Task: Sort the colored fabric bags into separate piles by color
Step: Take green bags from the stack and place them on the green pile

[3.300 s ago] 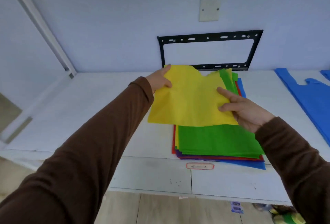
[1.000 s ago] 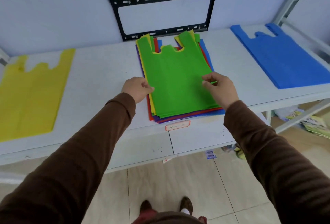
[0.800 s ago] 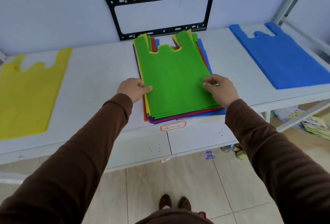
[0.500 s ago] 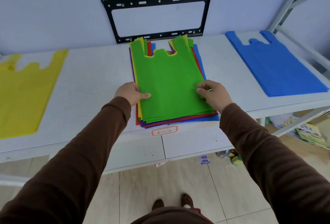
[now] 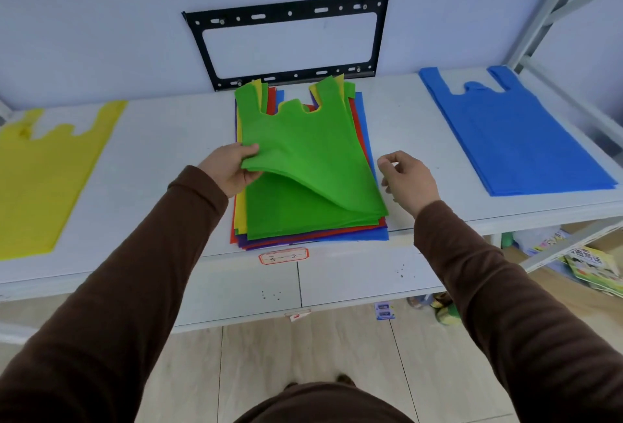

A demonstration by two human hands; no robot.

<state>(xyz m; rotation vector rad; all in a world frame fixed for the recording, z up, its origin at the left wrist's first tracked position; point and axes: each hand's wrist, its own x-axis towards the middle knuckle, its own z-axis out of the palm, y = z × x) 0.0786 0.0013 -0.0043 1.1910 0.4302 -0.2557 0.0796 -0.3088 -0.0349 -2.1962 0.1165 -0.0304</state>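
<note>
A mixed stack of fabric bags [image 5: 303, 230] lies at the middle of the white shelf, with green on top and yellow, red, purple and blue edges showing below. My left hand [image 5: 229, 166] grips the left edge of the top green bag [image 5: 303, 149] and has peeled it up off another green bag beneath. Just right of the stack hovers my right hand [image 5: 406, 176], its fingers loosely curled and holding nothing. A yellow bag [image 5: 43, 173] lies flat at the far left. A blue bag pile [image 5: 512, 132] lies at the right.
The white shelf [image 5: 161, 139] has bare room between the piles. A black metal bracket [image 5: 290, 41] hangs on the wall behind the stack. A red-bordered label [image 5: 284, 255] sits on the shelf front. A metal rack post [image 5: 546, 8] stands at right; packets lie on the floor below.
The yellow bag went from my hands to the far left. Within the last second my left hand lifted the green bag's left edge, and my right hand came off the stack.
</note>
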